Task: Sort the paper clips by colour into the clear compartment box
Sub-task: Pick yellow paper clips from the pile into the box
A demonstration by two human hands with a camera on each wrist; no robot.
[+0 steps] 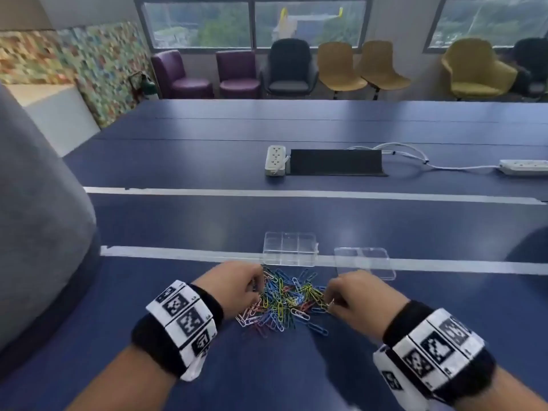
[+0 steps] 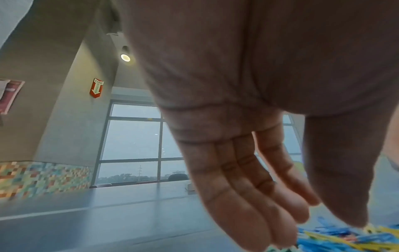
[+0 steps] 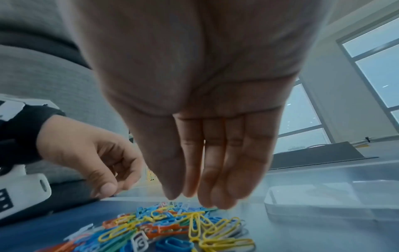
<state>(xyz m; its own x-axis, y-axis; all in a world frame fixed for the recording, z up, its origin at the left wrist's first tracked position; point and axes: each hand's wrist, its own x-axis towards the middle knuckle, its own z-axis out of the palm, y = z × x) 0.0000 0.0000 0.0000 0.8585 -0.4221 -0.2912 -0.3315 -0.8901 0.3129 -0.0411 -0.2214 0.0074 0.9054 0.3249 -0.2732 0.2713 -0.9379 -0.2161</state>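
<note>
A loose pile of coloured paper clips point(image 1: 284, 301) lies on the blue table point(image 1: 267, 221), in blue, yellow, orange, green, white and pink. Just behind it stands the clear compartment box point(image 1: 289, 249), its cells holding nothing I can see. My left hand point(image 1: 258, 287) hovers over the pile's left edge, fingers straight and pointing down point(image 2: 319, 228) with nothing between them. My right hand point(image 1: 330, 298) reaches into the right edge, fingertips together just above the clips point(image 3: 187, 198). The pile point(image 3: 172, 226) shows close up there, and the left hand point(image 3: 92, 162) sits beyond it.
The box's clear lid point(image 1: 364, 262) lies flat right of the box. Two white tape lines point(image 1: 296, 194) cross the table. Farther back are a white power strip point(image 1: 275, 160), a black cable flap point(image 1: 336, 162) and white cables point(image 1: 415, 157). Chairs point(image 1: 289, 68) line the window wall.
</note>
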